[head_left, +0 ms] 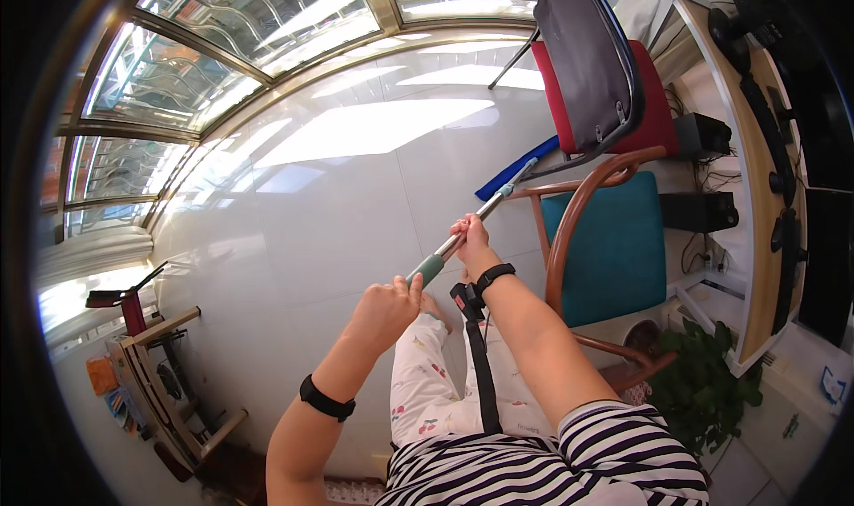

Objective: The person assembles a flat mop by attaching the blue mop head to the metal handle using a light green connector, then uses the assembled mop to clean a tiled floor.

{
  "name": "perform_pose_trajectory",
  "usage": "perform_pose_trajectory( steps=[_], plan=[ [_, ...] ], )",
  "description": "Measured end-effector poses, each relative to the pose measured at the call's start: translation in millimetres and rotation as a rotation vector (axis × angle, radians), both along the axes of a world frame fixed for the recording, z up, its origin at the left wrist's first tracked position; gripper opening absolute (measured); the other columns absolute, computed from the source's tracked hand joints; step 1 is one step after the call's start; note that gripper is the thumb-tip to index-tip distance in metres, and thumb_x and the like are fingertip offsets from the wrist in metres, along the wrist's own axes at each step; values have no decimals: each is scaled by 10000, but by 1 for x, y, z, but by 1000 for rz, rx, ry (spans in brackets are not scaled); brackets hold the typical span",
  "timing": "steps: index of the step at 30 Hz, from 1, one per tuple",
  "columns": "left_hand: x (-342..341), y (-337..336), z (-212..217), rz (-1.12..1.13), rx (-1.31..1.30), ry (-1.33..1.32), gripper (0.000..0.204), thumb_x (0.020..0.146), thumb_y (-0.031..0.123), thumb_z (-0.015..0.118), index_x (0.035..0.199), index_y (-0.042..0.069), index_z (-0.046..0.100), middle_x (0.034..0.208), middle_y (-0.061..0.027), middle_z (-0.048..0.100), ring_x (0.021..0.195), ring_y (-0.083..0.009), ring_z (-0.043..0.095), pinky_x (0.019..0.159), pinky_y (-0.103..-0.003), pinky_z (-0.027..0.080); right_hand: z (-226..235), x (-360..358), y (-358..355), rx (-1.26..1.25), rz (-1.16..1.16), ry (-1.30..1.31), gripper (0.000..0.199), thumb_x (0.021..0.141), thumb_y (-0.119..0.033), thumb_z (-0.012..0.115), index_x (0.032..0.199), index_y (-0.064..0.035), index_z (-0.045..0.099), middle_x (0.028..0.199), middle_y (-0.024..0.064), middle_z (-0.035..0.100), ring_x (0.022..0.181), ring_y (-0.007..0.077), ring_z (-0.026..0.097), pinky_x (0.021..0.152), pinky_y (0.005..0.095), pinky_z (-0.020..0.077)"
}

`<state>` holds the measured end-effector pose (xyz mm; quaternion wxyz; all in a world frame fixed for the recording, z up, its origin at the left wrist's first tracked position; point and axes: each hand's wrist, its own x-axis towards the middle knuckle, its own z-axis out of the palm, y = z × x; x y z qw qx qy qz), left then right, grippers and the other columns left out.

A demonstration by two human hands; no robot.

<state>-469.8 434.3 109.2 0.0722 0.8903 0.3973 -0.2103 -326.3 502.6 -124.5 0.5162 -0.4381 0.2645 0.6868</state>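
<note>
A flat mop with a metal pole and a green grip slants away from me to the far right. Its blue head lies on the pale tiled floor, beside the legs of two chairs. My left hand is closed around the green grip near the pole's end. Farther up, my right hand wraps round the metal part. A red chair with a dark backrest stands just beyond the mop head. Nearer on the right is a chair with a teal seat and brown curved arms.
A desk with dark devices runs along the right side, black boxes and loose cables beneath it. A leafy plant stands at the lower right. On the left are a wooden-framed item and a red dustpan. Windows line the far side.
</note>
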Motion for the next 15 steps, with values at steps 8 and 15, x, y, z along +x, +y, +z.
perform_pose_trajectory(
  steps=[8,15],
  plan=[
    [-26,92,-23,-74,-59,-32,440,723,55,522,1159,28,479,925,-133,589,577,-192,580,513,-282,456,0,-11,68,-35,-187,-65,165,843,-92,400,694,-81,329,547,-12,351,426,74,336,448,209,409],
    [-88,159,-16,-43,13,-145,409,721,73,542,1129,64,510,961,-134,591,602,-190,592,527,-288,462,15,-55,120,-50,-154,-83,204,801,-57,384,612,-90,317,508,-15,321,407,82,316,424,208,386]
  ],
)
